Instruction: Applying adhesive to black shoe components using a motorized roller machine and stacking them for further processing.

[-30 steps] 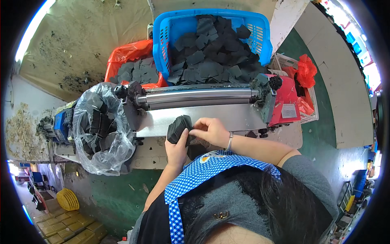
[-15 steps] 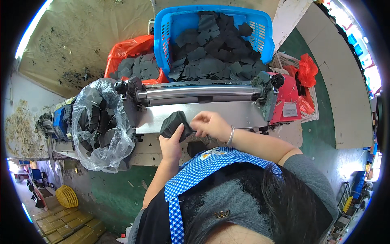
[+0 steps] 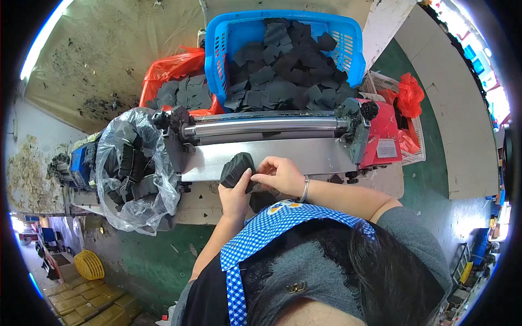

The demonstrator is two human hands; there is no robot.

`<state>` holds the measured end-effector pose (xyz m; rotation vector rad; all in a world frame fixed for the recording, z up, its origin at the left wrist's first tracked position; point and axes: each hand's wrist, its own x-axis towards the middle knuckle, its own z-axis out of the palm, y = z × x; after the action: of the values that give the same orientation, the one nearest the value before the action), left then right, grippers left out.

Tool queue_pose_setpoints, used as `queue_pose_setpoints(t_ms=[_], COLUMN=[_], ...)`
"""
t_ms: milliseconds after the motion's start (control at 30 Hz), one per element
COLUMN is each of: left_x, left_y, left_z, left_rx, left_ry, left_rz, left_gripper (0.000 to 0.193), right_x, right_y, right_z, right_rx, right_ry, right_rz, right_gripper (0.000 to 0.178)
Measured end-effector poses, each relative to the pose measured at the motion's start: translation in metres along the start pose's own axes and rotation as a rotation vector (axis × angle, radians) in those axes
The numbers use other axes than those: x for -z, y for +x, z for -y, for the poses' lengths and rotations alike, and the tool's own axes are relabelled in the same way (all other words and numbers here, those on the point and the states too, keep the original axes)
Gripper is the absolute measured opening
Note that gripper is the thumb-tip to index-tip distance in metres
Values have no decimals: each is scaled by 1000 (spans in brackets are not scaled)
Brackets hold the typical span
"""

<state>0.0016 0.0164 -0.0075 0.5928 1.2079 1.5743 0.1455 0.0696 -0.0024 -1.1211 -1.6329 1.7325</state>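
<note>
From the head view, we see a thick stack of thin, flat black pieces point(image 3: 235, 169) held up at the near edge of a shiny flat metal plate point(image 3: 304, 155). Its long side seems to slant from lower left to upper right. The left hand point(image 3: 234, 200) has a snug grip around it, thumb on top. The right hand point(image 3: 284, 176) has its thumb and finger close together at the stack's right edge; we can't tell if that grip has a piece.

Past the plate, a shiny round metal roller point(image 3: 266, 127) lies between the stack and a blue plastic basket point(image 3: 244, 24) full of black pieces. A clear plastic bag point(image 3: 155, 218) sits left. On a red machine cover point(image 3: 380, 124), we see a white label point(image 3: 386, 148), its print too small to read.
</note>
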Motion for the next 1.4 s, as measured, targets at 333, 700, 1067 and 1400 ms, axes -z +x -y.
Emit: queue_pose_setpoints(t_ms=[333, 700, 1067, 1400], left_x=[1, 19, 16, 12], left_y=[-3, 10, 4, 5], left_z=[-13, -4, 0, 7], left_rx=[379, 204, 95, 97], left_ry=[-308, -91, -62, -13], left_rz=[103, 94, 52, 29], left_gripper=[20, 23, 22, 22], right_x=[9, 18, 15, -3], right_y=[1, 6, 13, 4], right_z=[5, -2, -1, 3], right_rx=[-399, -489, -379, -101], right_ry=[569, 406, 235, 47], right_rz=[102, -78, -162, -27], right_gripper=[12, 15, 18, 21])
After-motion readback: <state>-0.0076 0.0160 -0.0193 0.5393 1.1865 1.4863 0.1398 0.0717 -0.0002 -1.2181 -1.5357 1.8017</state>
